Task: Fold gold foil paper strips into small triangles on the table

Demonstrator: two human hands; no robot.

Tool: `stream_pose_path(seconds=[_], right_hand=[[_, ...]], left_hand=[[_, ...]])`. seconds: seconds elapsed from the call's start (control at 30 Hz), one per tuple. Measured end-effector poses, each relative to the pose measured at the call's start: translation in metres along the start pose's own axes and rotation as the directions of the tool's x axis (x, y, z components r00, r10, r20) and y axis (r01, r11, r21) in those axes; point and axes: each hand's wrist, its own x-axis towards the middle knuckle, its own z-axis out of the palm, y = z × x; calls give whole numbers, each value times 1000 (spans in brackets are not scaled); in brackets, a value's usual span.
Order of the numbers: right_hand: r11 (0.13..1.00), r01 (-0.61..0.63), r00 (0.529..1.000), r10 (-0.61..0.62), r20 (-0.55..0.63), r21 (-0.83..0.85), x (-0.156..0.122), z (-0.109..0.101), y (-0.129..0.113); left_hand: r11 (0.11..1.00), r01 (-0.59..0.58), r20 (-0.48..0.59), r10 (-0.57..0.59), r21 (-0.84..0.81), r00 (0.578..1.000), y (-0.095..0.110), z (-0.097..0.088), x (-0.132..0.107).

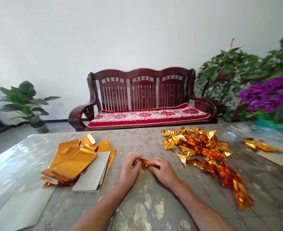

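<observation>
Between my hands, just above the table, is a small piece of folded gold foil paper (145, 163). My left hand (130, 168) pinches its left end between thumb and fingers. The other end is gripped by my right hand (164, 171), its fingers curled in. To the left lies a loose stack of gold foil paper sheets (71, 160), with white-backed sheets (92, 173) at its right side. On the right spreads a heap of folded gold foil pieces (199, 144), pointed and shiny, trailing toward the near right.
The table (141, 205) has a patterned clear-looking cover. A white sheet (21, 208) lies at the near left. One gold piece (261, 146) rests near a pale board (278, 157) at right. Beyond stand a wooden bench (143, 93), a potted plant (28, 102) and purple flowers (271, 93).
</observation>
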Motion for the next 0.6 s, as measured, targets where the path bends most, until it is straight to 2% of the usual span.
stream_pose_path(seconds=[0.17, 0.23, 0.43, 0.6], right_hand=[[1000, 0, 1000, 0, -4, -26, 1, -1, 2], [1000, 2, 1000, -2, -10, -24, 1, -1, 3], [1000, 5, 1000, -5, -22, -11, 1, -2, 4], [1000, 29, 999, -29, -18, 7, 0, -2, 4]], left_hand=[[988, 53, 110, -37, -143, 993, 2, -3, -2], [982, 67, 122, -46, -177, 992, 3, -3, -2], [994, 66, 29, -63, -89, 998, 2, 0, -1], [998, 9, -14, -10, -58, 1000, -2, -3, 2]])
